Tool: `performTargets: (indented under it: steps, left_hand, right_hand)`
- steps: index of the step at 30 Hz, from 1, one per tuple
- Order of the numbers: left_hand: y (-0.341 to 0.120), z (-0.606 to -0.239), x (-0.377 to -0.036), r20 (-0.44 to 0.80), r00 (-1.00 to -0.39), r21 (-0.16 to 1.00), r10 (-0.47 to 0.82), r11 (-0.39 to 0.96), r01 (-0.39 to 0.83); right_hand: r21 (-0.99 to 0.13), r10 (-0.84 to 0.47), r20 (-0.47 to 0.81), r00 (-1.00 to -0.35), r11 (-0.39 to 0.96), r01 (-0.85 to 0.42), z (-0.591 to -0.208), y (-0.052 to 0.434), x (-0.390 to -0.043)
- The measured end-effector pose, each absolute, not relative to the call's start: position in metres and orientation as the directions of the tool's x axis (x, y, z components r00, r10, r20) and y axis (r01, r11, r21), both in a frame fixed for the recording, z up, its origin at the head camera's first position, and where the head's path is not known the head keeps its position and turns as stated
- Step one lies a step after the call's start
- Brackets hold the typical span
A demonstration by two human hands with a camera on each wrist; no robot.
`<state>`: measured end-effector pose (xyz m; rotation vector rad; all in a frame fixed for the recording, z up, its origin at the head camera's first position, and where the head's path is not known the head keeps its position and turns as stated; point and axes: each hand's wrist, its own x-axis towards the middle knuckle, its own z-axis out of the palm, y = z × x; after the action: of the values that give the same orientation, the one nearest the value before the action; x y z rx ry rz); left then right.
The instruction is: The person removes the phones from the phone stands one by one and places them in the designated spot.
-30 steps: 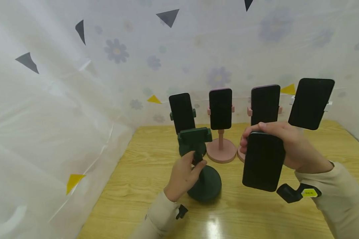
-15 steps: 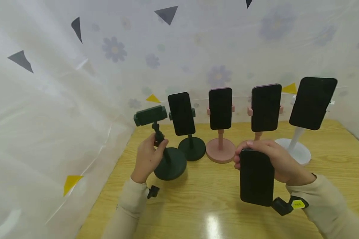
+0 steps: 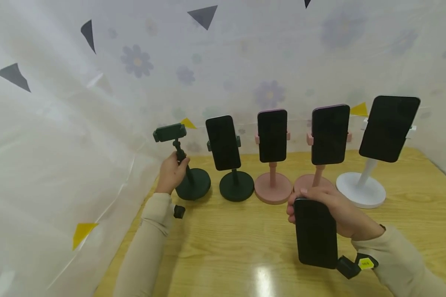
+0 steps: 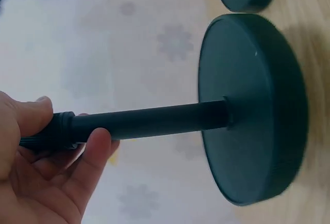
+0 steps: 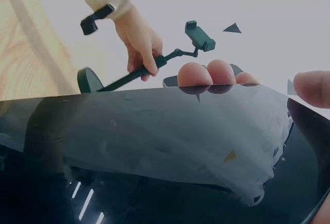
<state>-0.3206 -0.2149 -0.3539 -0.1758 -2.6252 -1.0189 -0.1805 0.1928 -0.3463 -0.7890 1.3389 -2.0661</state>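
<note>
The left hand (image 3: 171, 173) is gripping the stem of a dark green stand (image 4: 160, 122), its thumb and fingers curling closely round the upper part. Above that grip the stand's clamp (image 3: 169, 133) is sitting at a slant; below it the round base (image 3: 198, 186) is lying close to the wooden table (image 3: 208, 255) (whether it is touching, I cannot tell).

The right hand (image 3: 336, 208) is holding a black phone (image 3: 316, 233) by its upper end, the fingertips showing over one edge in the right wrist view. The phone's dark screen is facing the person, and most of its length is hanging below the grip.

Just right of the left hand's grip, a second green stand (image 3: 236, 186) is carrying a tilted phone (image 3: 223, 142). Further right, beyond and to the left of the right hand's grip, a pink stand (image 3: 273, 189) is bearing an upright phone (image 3: 272, 136). Directly beyond that grip another pink stand (image 3: 312, 181) is standing, partly hidden by the hand, with a purple-edged phone (image 3: 330, 134) on it. Beyond the grip to the right, a white stand (image 3: 360, 189) is supporting a leaning phone (image 3: 389, 128).
</note>
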Motion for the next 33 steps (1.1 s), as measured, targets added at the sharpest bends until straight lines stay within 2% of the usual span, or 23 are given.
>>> performTargets:
  steps: [4, 7, 11, 17, 27, 33]
  left_hand:
    - [-0.216, -0.364, -0.339, 0.300, -0.954, 0.657, -0.012, 0.727, 0.198]
    - [-0.214, -0.367, -0.348, 0.274, -0.962, 0.678, -0.011, 0.711, 0.185]
    - [-0.213, -0.370, -0.356, 0.241, -0.971, 0.688, -0.009, 0.707, 0.164]
    - [-0.212, -0.377, -0.363, 0.221, -0.975, 0.667, -0.001, 0.730, 0.151]
    - [-0.221, -0.388, -0.366, 0.201, -0.979, 0.680, 0.018, 0.717, 0.153]
    - [-0.221, -0.388, -0.367, 0.176, -0.984, 0.690, 0.019, 0.711, 0.137]
  right_hand:
    - [-0.921, -0.731, 0.139, -0.668, -0.344, 0.185, -0.350, 0.192, -0.180]
    - [-0.913, -0.761, 0.114, -0.639, -0.333, 0.234, -0.353, 0.193, -0.180]
    - [-0.912, -0.778, 0.120, -0.616, -0.332, 0.241, -0.357, 0.194, -0.181]
    - [-0.896, -0.778, 0.136, -0.613, -0.360, 0.259, -0.362, 0.193, -0.181]
    - [-0.900, -0.762, 0.174, -0.624, -0.380, 0.213, -0.367, 0.189, -0.181]
    - [-0.904, -0.767, 0.139, -0.626, -0.357, 0.237, -0.369, 0.188, -0.180]
